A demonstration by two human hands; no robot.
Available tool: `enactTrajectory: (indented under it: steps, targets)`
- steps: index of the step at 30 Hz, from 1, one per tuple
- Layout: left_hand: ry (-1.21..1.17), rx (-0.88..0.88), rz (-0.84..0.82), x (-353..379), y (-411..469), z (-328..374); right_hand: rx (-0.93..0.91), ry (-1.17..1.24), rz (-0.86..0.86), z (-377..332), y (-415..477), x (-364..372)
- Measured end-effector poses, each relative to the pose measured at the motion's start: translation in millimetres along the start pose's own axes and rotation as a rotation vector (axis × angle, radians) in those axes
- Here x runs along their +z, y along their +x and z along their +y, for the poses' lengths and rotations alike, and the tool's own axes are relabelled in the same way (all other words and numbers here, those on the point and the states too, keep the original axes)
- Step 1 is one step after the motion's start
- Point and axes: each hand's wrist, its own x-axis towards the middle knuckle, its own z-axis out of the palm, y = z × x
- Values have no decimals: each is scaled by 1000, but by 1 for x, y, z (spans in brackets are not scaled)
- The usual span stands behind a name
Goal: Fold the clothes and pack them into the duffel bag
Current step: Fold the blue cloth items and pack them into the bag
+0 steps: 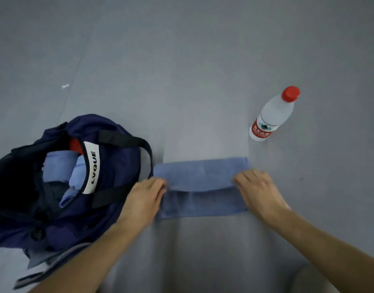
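Seemingly left hand (146, 195) and right hand (255, 189), palms down, pinch blue cloth (203, 176).

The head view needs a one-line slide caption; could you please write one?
Left hand and right hand grip a part-folded blue garment beside the open duffel bag, a water bottle nearby.

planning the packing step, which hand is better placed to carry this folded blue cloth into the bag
Left. The left hand holds the blue cloth at the end beside the open duffel bag; the right hand holds the far end, near the water bottle.
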Motion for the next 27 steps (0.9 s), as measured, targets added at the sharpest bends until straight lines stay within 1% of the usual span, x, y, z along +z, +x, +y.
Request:
enactTrajectory:
  steps: [4, 6, 8, 10, 12, 16, 18, 21, 27]
  targets:
    - [56, 134, -103, 20, -39, 1, -69, -16, -112, -6, -32, 10]
    - [77, 134, -116, 28, -48, -2, -107, -67, -159, -8, -41, 17]
    - [59, 134, -117, 34, -50, -3, -80, -61, -205, -12, -44, 21]
    - [21, 109, -119, 39, -43, 3, -34, -16, -163, -20, -38, 25]
    - [3, 48, -169, 48, -25, 14, -26, 6, -128, -29, -25, 37]
    - [-25, -102, -280, 81, -3, 38, -10, -65, -286, -37, 2, 70]
    - [34, -130, -259, 91, 5, 42, 30, -93, -324, -36, 8, 81]
    - [104, -93, -232, 97, 30, 35, 82, -111, -294, -28, 20, 87]
    - [148, -40, -221, 92, 59, 11, 97, -133, -268, -17, 39, 89]
